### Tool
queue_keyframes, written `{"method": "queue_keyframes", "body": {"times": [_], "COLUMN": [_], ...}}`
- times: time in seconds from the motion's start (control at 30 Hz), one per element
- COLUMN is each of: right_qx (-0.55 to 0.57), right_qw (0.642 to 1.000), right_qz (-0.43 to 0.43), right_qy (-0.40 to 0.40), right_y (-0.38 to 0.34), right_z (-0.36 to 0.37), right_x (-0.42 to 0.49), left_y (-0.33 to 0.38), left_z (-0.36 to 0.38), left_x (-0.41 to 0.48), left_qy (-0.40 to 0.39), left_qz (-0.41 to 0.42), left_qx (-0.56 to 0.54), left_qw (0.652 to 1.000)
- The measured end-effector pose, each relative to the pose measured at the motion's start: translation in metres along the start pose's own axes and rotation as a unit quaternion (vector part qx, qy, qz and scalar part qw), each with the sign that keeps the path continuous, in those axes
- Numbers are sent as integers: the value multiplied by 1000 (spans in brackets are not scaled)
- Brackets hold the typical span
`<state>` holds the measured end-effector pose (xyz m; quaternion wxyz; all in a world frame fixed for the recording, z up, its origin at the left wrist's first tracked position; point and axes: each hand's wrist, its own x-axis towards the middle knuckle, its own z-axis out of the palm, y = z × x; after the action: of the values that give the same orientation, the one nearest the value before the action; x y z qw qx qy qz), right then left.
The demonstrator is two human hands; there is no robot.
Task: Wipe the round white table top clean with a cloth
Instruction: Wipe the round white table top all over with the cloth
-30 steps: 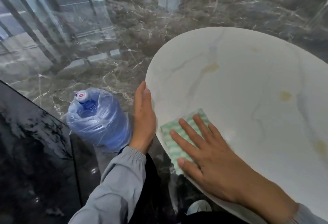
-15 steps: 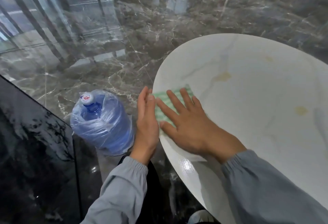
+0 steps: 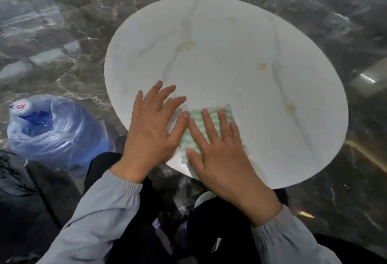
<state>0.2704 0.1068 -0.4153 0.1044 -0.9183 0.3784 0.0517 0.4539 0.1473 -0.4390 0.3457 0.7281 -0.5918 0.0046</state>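
Dark veined marble floor (image 3: pixel 83 23) surrounds a round white desk (image 3: pixel 230 75), seen from above. One green-and-white striped cloth (image 3: pixel 213 115) lies flat near the desk's close edge, directly under the right hand (image 3: pixel 219 159), whose four fingers are straight and spread across it, palm down, thumb angled toward the rim. The left hand (image 3: pixel 148 134) lies just beside it, also flat and splayed on the desk top, holding nothing; its thumb reaches the cloth's left border, though motion blur makes it hard to say whether the two touch. Both wrists emerge from grey sleeves (image 3: pixel 100 217). Three yellowish spots (image 3: pixel 185 45) mark the desk farther out, well apart from the cloth. One blue water bottle (image 3: pixel 56 129), wrapped in clear plastic, stands on the floor to the left.
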Motion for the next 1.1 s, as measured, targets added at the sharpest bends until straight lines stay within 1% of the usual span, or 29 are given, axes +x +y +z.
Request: {"method": "queue_keyframes", "body": {"times": [0.07, 0.13, 0.2, 0.27, 0.33, 0.4, 0.47, 0.53, 0.57, 0.63, 0.73, 0.8, 0.87, 0.93, 1.0, 1.07, 1.1], "right_qx": [10, 16, 22, 33, 33, 20, -4, -2, 9, 28, 48, 36, 18, 4, 4, 27, 32], "right_qw": [1000, 1000, 998, 990, 984, 987, 994, 997, 997, 994, 979, 973, 978, 990, 996, 997, 995], "right_qz": [-17, 3, 65, 139, 175, 158, 103, 60, 60, 95, 191, 225, 206, 141, 83, 73, 89], "right_qy": [10, 11, 7, 7, 10, 12, 32, 45, 43, 43, 49, 27, 16, 22, 30, 25, 26], "right_y": [10, 35, 72, 104, 115, 99, 82, 83, 95, 128, 182, 194, 179, 152, 140, 161, 179], "right_z": [3, -1, -5, -7, -4, 1, 7, 7, 4, 1, -10, -14, -13, -8, -6, -11, -15], "right_x": [-15, -34, -51, -59, -58, -54, -58, -68, -73, -81, -77, -63, -46, -34, -32, -28, -26], "left_y": [13, 23, 32, 43, 55, 62, 65, 64, 65, 66, 70, 75, 84, 90, 91, 89, 87], "left_z": [6, 9, 15, 22, 29, 34, 39, 41, 41, 42, 41, 40, 40, 44, 48, 51, 52], "left_x": [-6, -7, -5, -3, -3, -7, -12, -13, -12, -11, -11, -9, -7, -6, -7, -7, -8], "left_qy": [-15, -20, -30, -42, -56, -69, -72, -77, -82, -89, -98, -106, -115, -123, -131, -131, -130], "left_qz": [22, 46, 71, 78, 81, 90, 100, 100, 98, 95, 93, 82, 67, 63, 69, 73, 76], "left_qx": [4, 7, 30, 32, 18, 21, 37, 59, 69, 87, 100, 101, 94, 92, 94, 96, 100], "left_qw": [1000, 999, 997, 996, 995, 993, 992, 990, 989, 988, 986, 986, 987, 986, 984, 984, 984]}}
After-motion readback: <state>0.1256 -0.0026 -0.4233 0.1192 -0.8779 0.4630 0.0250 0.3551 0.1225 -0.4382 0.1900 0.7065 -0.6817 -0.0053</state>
